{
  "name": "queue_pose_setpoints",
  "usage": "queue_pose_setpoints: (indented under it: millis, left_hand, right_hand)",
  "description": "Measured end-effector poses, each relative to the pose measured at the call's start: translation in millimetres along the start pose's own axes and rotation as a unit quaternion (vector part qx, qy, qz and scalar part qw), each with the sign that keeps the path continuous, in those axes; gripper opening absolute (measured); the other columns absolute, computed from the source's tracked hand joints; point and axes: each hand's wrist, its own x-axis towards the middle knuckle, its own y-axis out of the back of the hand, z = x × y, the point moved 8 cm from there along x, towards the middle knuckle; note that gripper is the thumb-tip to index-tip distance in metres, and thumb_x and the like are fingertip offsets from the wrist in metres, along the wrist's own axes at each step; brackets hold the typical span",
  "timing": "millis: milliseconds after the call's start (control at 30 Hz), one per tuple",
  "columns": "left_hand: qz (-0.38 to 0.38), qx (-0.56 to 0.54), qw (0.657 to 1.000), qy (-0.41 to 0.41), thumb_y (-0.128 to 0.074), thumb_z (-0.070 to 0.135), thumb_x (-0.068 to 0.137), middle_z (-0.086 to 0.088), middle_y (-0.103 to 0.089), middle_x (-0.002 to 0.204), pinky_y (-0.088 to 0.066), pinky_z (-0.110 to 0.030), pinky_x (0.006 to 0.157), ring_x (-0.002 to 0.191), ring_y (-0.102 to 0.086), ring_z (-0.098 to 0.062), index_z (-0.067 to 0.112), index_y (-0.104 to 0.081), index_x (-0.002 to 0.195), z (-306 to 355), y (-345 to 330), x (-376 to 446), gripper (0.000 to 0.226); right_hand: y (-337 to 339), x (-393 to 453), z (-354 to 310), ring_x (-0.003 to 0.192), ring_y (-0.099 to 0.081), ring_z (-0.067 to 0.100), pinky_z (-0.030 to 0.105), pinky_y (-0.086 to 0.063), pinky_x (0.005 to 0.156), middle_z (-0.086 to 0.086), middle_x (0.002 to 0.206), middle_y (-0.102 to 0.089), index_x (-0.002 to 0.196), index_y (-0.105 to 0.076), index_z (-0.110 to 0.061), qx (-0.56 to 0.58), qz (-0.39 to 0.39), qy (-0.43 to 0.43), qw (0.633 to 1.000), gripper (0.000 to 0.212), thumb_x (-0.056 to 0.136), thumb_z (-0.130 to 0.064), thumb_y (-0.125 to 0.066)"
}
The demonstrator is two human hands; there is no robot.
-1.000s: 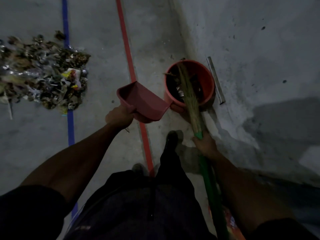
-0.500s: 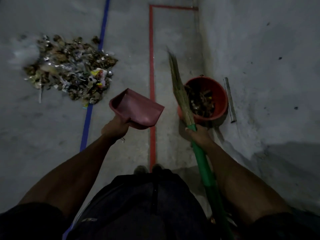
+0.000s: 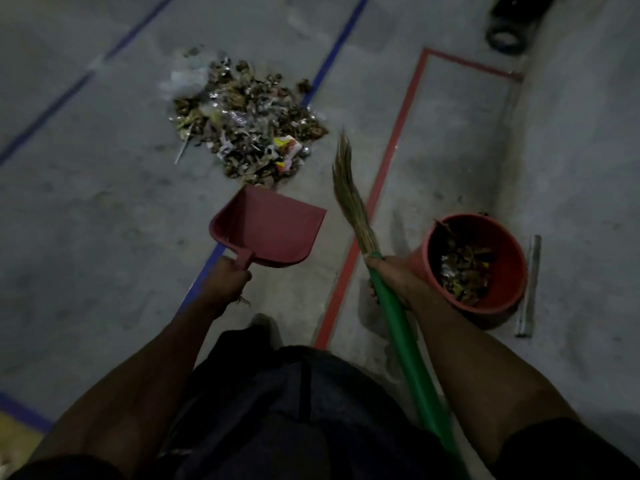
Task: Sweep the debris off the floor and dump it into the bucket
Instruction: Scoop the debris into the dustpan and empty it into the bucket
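Head view: left hand [image 3: 227,284] grips the empty dustpan [image 3: 270,228], right hand [image 3: 393,278] grips the broom [image 3: 349,195]. Debris pile [image 3: 249,129] lies just beyond the pan's lip, nearer the left hand.

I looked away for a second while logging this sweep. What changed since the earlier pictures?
The broom came out of the bucket and the dustpan swung away from its rim toward the debris pile. Unchanged: left hand grips the dustpan, right hand the broom.

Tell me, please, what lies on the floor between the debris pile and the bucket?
In the head view, between the debris pile and the bucket runs a red floor line, and the broom bristles are held up over that stretch.
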Motion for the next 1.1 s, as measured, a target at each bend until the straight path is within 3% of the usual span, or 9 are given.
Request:
queue_pose_setpoints:
  millis: [100, 200, 433, 533, 667, 800, 867, 967, 1100]
  left_hand:
    - [0.059, 0.003, 0.998, 0.01, -0.061, 0.007, 0.073, -0.007, -0.049, 0.058, -0.039, -0.027, 0.051, 0.049, -0.05, -0.021, 0.006, -0.052, 0.071, -4.0, 30.0, 12.9, 0.01]
    - [0.072, -0.007, 0.997, 0.028, -0.062, 0.011, 0.069, -0.002, -0.056, 0.052, -0.038, -0.019, 0.04, 0.041, -0.056, -0.014, 0.004, -0.057, 0.077, -8.5, 56.4, 41.8, 0.012]
    - [0.028, 0.037, 0.998, 0.031, -0.058, 0.028, 0.057, -0.007, -0.063, 0.063, -0.052, -0.035, 0.061, 0.057, -0.064, -0.024, 0.011, -0.06, 0.079, -7.0, 116.5, 164.0, 0.028]
    - [-0.006, 0.07, 0.997, 0.031, -0.058, 0.029, 0.06, -0.004, -0.063, 0.061, -0.052, -0.031, 0.057, 0.051, -0.064, -0.021, 0.012, -0.057, 0.08, -0.5, 136.8, 222.9, 0.026]
    - [-0.042, 0.091, 0.994, 0.046, -0.062, 0.024, 0.074, -0.001, -0.063, 0.063, -0.041, -0.021, 0.045, 0.042, -0.063, -0.013, 0.013, -0.048, 0.094, 1.3, 148.9, 293.0, 0.026]
    - [-0.065, 0.111, 0.991, 0.048, -0.059, 0.026, 0.069, 0.001, -0.06, 0.045, -0.043, -0.025, 0.047, 0.036, -0.059, -0.009, 0.008, -0.049, 0.09, -11.9, 138.1, 357.1, 0.029]
    - [-0.07, 0.123, 0.989, 0.046, -0.058, 0.028, 0.067, 0.0, -0.059, 0.045, -0.046, -0.027, 0.048, 0.038, -0.06, -0.013, 0.004, -0.052, 0.087, -25.8, 125.1, 387.6, 0.032]
    - [-0.077, 0.143, 0.986, 0.04, -0.055, 0.034, 0.063, -0.006, -0.062, 0.057, -0.056, -0.037, 0.055, 0.05, -0.064, -0.024, 0.001, -0.055, 0.087, -54.4, 100.5, 430.1, 0.041]
    - [-0.084, 0.16, 0.982, 0.046, -0.058, 0.032, 0.068, -0.009, -0.063, 0.059, -0.055, -0.038, 0.054, 0.048, -0.064, -0.025, 0.0, -0.058, 0.086, -97.0, 70.9, 471.8, 0.037]
  right_hand:
    - [-20.0, 15.2, -28.2, 0.044, -0.059, 0.02, 0.027, -0.047, 0.042, 0.018, 0.072, -0.062, 0.107, -0.055, 0.0, -0.016, -0.012, 0.002, 1.0, 0.036, 0.089, -0.029, -0.067]
    - [-43.5, 35.7, -50.7, 0.044, -0.058, 0.022, 0.026, -0.047, 0.041, 0.017, 0.067, -0.061, 0.114, -0.054, 0.003, -0.031, -0.01, -0.004, 0.999, 0.035, 0.087, -0.016, -0.065]
    - [-113.3, 101.8, -96.6, 0.05, -0.06, 0.021, 0.023, -0.047, 0.04, 0.016, 0.075, -0.064, 0.116, -0.054, 0.002, -0.002, 0.033, -0.059, 0.998, 0.031, 0.09, -0.01, -0.062]
    - [-143.8, 135.7, -120.5, 0.071, -0.058, 0.026, 0.022, -0.047, 0.041, 0.024, 0.108, -0.06, 0.132, -0.048, -0.001, 0.004, 0.066, -0.071, 0.995, 0.046, 0.09, -0.012, -0.062]
    - [-178.3, 181.7, -136.7, 0.067, -0.057, 0.027, 0.023, -0.046, 0.041, 0.021, 0.099, -0.059, 0.128, -0.051, -0.001, 0.032, 0.098, -0.086, 0.991, 0.039, 0.091, -0.012, -0.061]
    - [-204.3, 231.7, -118.5, 0.049, -0.057, 0.02, 0.024, -0.047, 0.039, 0.012, 0.073, -0.058, 0.094, -0.058, -0.01, 0.083, 0.128, -0.123, 0.981, 0.004, 0.095, -0.013, -0.056]
    - [-215.3, 263.3, -93.0, 0.046, -0.056, 0.02, 0.026, -0.049, 0.042, 0.011, 0.068, -0.057, 0.085, -0.057, -0.013, 0.096, 0.151, -0.144, 0.973, 0.011, 0.096, -0.011, -0.054]
    - [-234.0, 309.7, -47.9, 0.06, -0.059, 0.026, 0.032, -0.051, 0.052, 0.013, 0.077, -0.06, 0.096, -0.059, -0.006, 0.103, 0.178, -0.181, 0.962, 0.008, 0.093, -0.012, -0.054]
    - [-266.3, 365.4, 5.7, 0.07, -0.06, 0.029, 0.033, -0.05, 0.056, 0.019, 0.09, -0.062, 0.116, -0.056, 0.003, 0.11, 0.177, -0.234, 0.95, 0.033, 0.09, -0.015, -0.063]
